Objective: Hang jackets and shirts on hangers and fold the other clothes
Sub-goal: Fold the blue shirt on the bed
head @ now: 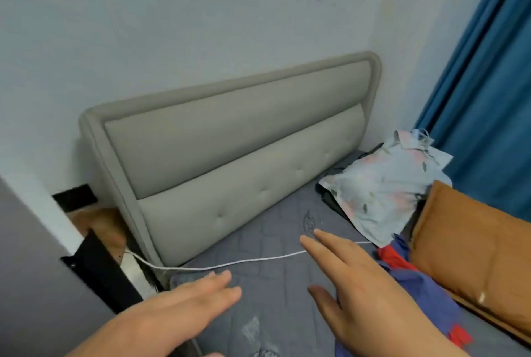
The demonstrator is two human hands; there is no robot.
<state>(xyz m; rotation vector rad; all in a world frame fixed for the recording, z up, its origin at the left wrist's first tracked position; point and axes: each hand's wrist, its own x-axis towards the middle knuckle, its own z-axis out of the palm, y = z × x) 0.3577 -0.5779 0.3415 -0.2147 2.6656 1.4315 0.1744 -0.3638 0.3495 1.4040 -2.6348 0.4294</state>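
Left hand [184,307] and right hand [353,279] hover over the grey mattress [275,241], fingers [313,247] straight, slightly spread, holding nothing. Floral shirt [382,184] lies beside the headboard [230,138].

Two bare hands in view, left hand [184,303] and right hand [356,279], both with bare forearms running to the bottom edge; no sleeves, gloves, rings or watch visible, nails short and unpainted.
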